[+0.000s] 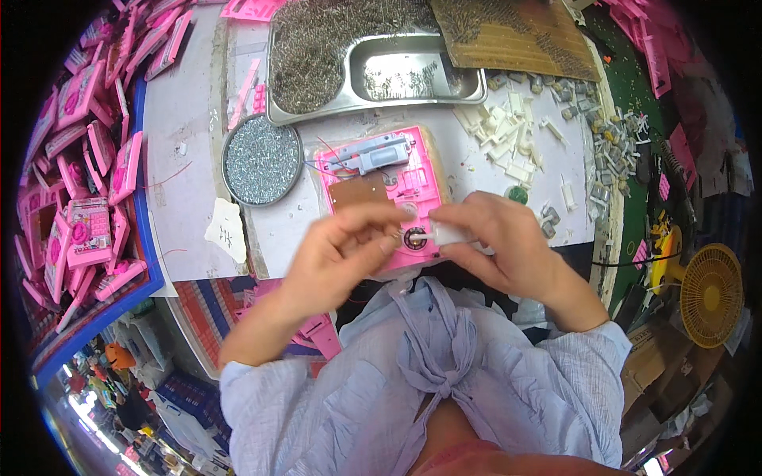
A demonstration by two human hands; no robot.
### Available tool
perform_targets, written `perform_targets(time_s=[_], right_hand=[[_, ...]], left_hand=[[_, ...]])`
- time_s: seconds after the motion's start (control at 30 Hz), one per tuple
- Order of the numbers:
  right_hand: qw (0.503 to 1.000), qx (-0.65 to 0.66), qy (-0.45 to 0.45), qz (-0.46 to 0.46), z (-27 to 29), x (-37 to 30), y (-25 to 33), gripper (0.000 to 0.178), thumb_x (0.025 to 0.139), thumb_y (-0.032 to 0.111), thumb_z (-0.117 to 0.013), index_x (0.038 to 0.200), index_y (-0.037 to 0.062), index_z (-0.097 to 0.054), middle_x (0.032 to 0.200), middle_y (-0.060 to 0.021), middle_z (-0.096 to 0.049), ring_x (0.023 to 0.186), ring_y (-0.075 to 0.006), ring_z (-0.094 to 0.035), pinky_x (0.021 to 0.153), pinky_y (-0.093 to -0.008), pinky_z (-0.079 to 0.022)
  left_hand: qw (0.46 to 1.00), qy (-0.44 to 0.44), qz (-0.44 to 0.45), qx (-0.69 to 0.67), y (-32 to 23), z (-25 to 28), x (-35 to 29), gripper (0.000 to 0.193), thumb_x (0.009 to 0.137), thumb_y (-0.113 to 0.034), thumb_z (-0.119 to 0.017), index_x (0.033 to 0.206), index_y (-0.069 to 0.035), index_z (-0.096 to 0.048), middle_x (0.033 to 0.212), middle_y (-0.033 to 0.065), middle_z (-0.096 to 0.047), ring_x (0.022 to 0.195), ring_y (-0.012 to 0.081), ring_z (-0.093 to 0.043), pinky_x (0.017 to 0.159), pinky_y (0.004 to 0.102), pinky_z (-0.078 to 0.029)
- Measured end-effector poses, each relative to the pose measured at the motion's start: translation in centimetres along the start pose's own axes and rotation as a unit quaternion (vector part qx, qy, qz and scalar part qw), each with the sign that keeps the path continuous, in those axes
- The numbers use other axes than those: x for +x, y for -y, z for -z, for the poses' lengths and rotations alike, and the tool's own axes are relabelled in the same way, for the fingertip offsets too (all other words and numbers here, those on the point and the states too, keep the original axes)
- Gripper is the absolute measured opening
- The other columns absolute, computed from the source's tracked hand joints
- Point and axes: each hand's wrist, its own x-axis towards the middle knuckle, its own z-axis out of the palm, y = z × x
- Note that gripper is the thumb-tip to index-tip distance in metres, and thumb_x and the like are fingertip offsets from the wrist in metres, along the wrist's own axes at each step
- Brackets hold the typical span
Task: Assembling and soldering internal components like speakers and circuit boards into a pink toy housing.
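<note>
In front of me lies an opened pink plastic housing (pixel 425 170) with a grey-blue part (pixel 382 155), thin wires and a brown board (pixel 357 190) in it. Near its lower edge sits a round black part (pixel 414 238), perhaps a small speaker. My right hand (pixel 500 242) is closed around a white piece with a narrow tip (pixel 450 233), which points left over the black part; whether it is a small bottle or a plastic part I cannot tell. My left hand (pixel 341 247) is closed at the black part's left side, thumb and fingertips nearly together; anything between them is too small to make out.
A steel tray (pixel 381 101) full of small screws stands at the back, with brown cardboard (pixel 516 36) over its right end. A round dish of screws (pixel 262 159) is at left. White plastic parts (pixel 508 135) and small motors (pixel 611 143) lie right; pink housings (pixel 87 230) pile up far left.
</note>
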Motion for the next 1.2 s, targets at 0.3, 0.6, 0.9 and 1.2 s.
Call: perform_targets(time_s=[0.3, 0.6, 0.9, 1.2], right_hand=[[0.995, -0.054, -0.034, 0.075, -2.1, -2.2, 0.3, 0.041, 0.078, 0.01, -0.081, 0.117, 0.0044, -0.068, 0.093, -0.0075, -0.065, 0.079, -0.0262, -0.065, 0.063, -0.0364, -0.054], [0.995, 0.062, 0.012, 0.078, -2.8, -3.2, 0.1, 0.049, 0.076, 0.003, -0.082, 0.124, 0.0009, -0.069, 0.096, -0.0121, -0.069, 0.076, -0.0283, -0.064, 0.065, -0.0387, -0.052], [0.967, 0.24, 0.044, -0.074, 0.3, -5.8, -1.5, 0.038, 0.078, 0.007, -0.083, 0.116, 0.0042, -0.077, 0.092, -0.0116, -0.073, 0.071, -0.0231, -0.068, 0.066, -0.032, -0.053], [0.967, 0.176, -0.136, -0.126, -0.7, -5.4, -4.2, 0.032, 0.077, 0.004, -0.087, 0.107, 0.001, -0.076, 0.098, -0.0081, -0.076, 0.07, -0.0113, -0.067, 0.065, -0.0259, -0.054]], left_hand=[[0.998, -0.063, -0.006, 0.02, 4.5, -2.4, -2.5, 0.02, 0.105, -0.007, -0.059, 0.12, 0.003, -0.068, 0.093, 0.0018, -0.064, 0.074, 0.0061, -0.057, 0.064, 0.0223, -0.046], [0.986, 0.07, 0.151, 0.016, 2.5, -1.8, -1.5, 0.024, 0.106, -0.013, -0.057, 0.121, 0.003, -0.068, 0.084, 0.0013, -0.067, 0.071, 0.006, -0.059, 0.061, 0.0231, -0.047], [0.701, -0.078, -0.209, 0.678, 3.0, -2.0, 6.3, 0.017, 0.088, -0.016, -0.074, 0.102, -0.008, -0.073, 0.088, 0.0108, -0.071, 0.072, 0.0308, -0.068, 0.066, 0.0409, -0.055], [0.863, -0.099, -0.162, 0.469, 3.0, -1.8, 6.5, 0.005, 0.088, -0.006, -0.075, 0.092, -0.003, -0.074, 0.08, 0.0076, -0.071, 0.069, 0.018, -0.068, 0.063, 0.0323, -0.053]])
